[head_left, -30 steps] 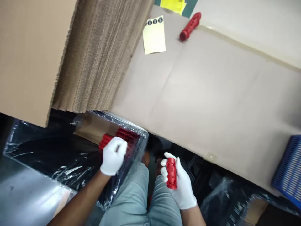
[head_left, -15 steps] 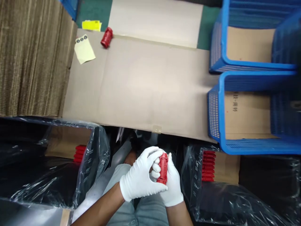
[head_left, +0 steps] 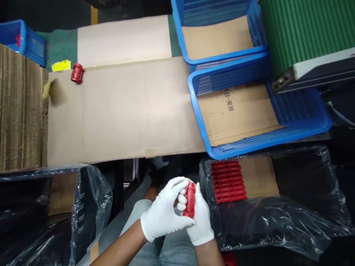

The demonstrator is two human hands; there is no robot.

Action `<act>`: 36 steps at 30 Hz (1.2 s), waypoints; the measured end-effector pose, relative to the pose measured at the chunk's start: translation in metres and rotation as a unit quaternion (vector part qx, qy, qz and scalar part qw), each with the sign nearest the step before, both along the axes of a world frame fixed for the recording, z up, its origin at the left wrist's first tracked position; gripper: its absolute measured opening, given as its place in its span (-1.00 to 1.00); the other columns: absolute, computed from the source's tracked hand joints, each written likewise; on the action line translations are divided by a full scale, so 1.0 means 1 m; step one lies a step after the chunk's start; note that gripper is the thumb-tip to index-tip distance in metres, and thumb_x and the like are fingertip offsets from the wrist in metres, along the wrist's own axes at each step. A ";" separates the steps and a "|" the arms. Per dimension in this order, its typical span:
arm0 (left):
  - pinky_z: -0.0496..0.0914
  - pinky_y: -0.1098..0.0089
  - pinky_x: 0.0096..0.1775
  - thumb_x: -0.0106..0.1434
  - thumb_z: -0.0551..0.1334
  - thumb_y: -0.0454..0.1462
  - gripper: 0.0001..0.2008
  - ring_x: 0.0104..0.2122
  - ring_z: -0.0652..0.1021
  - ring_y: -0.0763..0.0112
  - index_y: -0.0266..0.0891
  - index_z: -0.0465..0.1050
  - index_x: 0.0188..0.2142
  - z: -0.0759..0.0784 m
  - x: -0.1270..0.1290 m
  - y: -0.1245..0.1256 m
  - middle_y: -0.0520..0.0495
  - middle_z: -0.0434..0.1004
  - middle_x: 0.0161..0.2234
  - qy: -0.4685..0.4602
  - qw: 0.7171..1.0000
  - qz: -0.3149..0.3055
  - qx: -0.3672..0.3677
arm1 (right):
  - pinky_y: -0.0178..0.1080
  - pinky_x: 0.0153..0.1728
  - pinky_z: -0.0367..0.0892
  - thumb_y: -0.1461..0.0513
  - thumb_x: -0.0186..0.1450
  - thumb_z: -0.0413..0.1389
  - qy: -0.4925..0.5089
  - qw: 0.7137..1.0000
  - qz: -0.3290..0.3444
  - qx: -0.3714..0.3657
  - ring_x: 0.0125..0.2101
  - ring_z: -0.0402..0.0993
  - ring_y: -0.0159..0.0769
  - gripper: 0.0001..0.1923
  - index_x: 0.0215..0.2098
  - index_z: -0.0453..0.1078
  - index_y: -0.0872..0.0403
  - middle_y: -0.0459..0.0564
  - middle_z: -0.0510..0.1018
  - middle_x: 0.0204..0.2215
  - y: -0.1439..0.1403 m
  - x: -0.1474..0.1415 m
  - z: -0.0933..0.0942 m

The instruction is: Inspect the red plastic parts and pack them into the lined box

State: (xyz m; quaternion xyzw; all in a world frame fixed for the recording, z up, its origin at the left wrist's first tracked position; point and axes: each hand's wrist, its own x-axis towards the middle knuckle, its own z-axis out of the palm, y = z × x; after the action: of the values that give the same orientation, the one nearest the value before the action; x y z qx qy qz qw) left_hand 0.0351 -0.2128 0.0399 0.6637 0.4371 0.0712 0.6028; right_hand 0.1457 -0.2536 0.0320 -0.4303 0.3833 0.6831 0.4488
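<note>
Both of my hands wear white gloves and hold one red cylindrical plastic part [head_left: 190, 200] above my lap. My left hand [head_left: 166, 210] pinches it at its two ends, thumb low and fingers high. Around its right side and back wraps my right hand [head_left: 201, 218], closed on it. To the right, several similar red parts [head_left: 227, 181] lie stacked in a row inside a black box [head_left: 249, 218] lined with clear plastic. Another red cylindrical part [head_left: 77, 73] rests on the cardboard-covered table [head_left: 122, 114] at the far left.
Two blue baskets [head_left: 203, 123] with cardboard bottoms stand at the table's right. Beyond them is a green ribbed surface [head_left: 313, 33]. Stacked cardboard sheets [head_left: 22, 111] fill the left side, near a yellow label [head_left: 61, 65]. A second plastic-lined black box [head_left: 79, 207] is at lower left.
The view has turned to the right, so the table and baskets appear further left and the green ribbed surface shows. My hands keep nearly the same grip on the red part.
</note>
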 end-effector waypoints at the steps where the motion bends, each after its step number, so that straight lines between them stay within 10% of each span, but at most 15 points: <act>1: 0.29 0.18 0.22 -0.21 0.48 -0.39 -0.05 0.17 0.33 0.12 -0.16 0.19 0.20 0.000 0.004 -0.001 -0.19 0.19 0.20 -0.007 1.000 -0.002 -0.004 | -0.51 -0.71 0.15 -0.11 0.35 -0.15 0.001 1.000 -0.005 0.002 -0.73 0.23 -0.54 -0.46 -0.48 0.31 0.14 -0.13 0.32 -0.70 -0.003 0.004 0.000; 5: 0.27 0.14 0.22 -0.18 0.42 -0.42 -0.08 0.19 0.31 0.07 -0.15 0.19 0.21 0.002 0.018 -0.008 -0.20 0.19 0.20 -0.030 0.999 0.028 -0.028 | -0.47 -0.54 0.36 -0.05 0.30 0.03 -0.093 0.993 0.014 0.076 -0.60 0.37 -0.52 -0.62 -0.15 0.39 0.07 -0.13 0.45 -0.56 -0.013 0.015 0.003; 8: 0.40 0.16 0.05 0.02 0.31 -0.34 -0.34 0.06 0.42 0.11 -0.16 0.30 0.16 0.002 0.028 -0.013 -0.20 0.26 0.12 -0.004 0.988 0.121 -0.092 | -0.34 -0.15 0.53 0.03 0.23 0.15 -0.296 0.939 0.123 0.124 -0.18 0.55 -0.37 -0.45 0.16 0.25 -0.03 0.01 0.55 -0.07 -0.021 0.021 0.004; 11: 0.44 0.19 -0.06 0.24 0.20 -0.16 -0.61 -0.07 0.49 0.17 -0.21 0.42 0.04 0.000 0.039 -0.015 -0.22 0.38 0.00 -0.015 0.959 0.200 -0.198 | -0.20 0.16 0.43 0.16 0.20 0.15 -0.484 0.815 0.300 0.107 0.18 0.36 -0.22 -0.35 0.25 0.20 -0.01 0.05 0.33 0.23 -0.029 0.029 0.004; 15: 0.40 0.23 -0.02 0.19 0.30 -0.15 -0.59 -0.07 0.48 0.20 -0.21 0.41 0.02 -0.004 0.053 -0.021 -0.19 0.44 -0.01 -0.041 0.952 0.213 -0.215 | -0.24 -0.02 0.55 0.31 0.25 0.05 -0.602 0.629 0.474 0.131 0.01 0.53 -0.22 -0.38 0.28 0.18 0.06 0.09 0.48 0.11 -0.038 0.044 0.009; 22: 0.39 0.41 -0.18 0.24 0.31 -0.11 -0.75 -0.23 0.46 0.39 -0.25 0.42 -0.23 -0.006 0.077 -0.029 -0.08 0.44 -0.21 -0.107 0.938 0.218 -0.246 | -0.25 -0.15 0.59 0.25 0.31 0.08 -0.763 0.422 0.472 0.130 -0.12 0.60 -0.20 -0.50 0.20 0.27 0.21 0.18 0.57 -0.03 -0.057 0.071 0.016; 24: 0.39 0.45 -0.23 0.25 0.31 -0.09 -0.73 -0.30 0.45 0.44 -0.27 0.44 -0.28 -0.004 0.083 -0.030 -0.06 0.43 -0.26 -0.117 0.921 0.243 -0.282 | -0.27 -0.08 0.57 0.23 0.29 0.12 -0.751 0.471 0.438 0.145 -0.09 0.59 -0.25 -0.50 0.20 0.28 0.13 0.10 0.59 -0.03 -0.062 0.079 0.018; 29: 0.43 0.39 -0.17 0.26 0.32 -0.09 -0.72 -0.28 0.52 0.41 -0.28 0.45 -0.24 0.001 0.095 -0.032 -0.05 0.46 -0.25 -0.138 0.857 0.331 -0.370 | -0.36 -0.05 0.55 0.09 0.14 0.28 -0.560 0.748 0.347 0.079 -0.09 0.59 -0.33 -0.49 0.05 0.43 -0.02 -0.03 0.60 -0.05 -0.070 0.094 0.021; 36: 0.45 0.46 -0.16 0.20 0.39 -0.09 -0.71 -0.24 0.52 0.45 -0.28 0.49 -0.26 -0.004 0.105 -0.035 -0.06 0.48 -0.20 -0.150 0.837 0.366 -0.378 | -0.13 0.17 0.43 0.10 0.16 0.24 -0.484 0.828 0.276 0.066 0.06 0.49 -0.24 -0.47 0.10 0.39 -0.05 0.02 0.50 0.09 -0.074 0.096 0.012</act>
State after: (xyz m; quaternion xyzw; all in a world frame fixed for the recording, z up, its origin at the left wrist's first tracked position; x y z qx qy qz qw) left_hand 0.1397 -0.2477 0.0356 0.1571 0.5449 0.2144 0.7953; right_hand 0.2416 -0.3278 0.0439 -0.7633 -0.0637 0.5062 0.3963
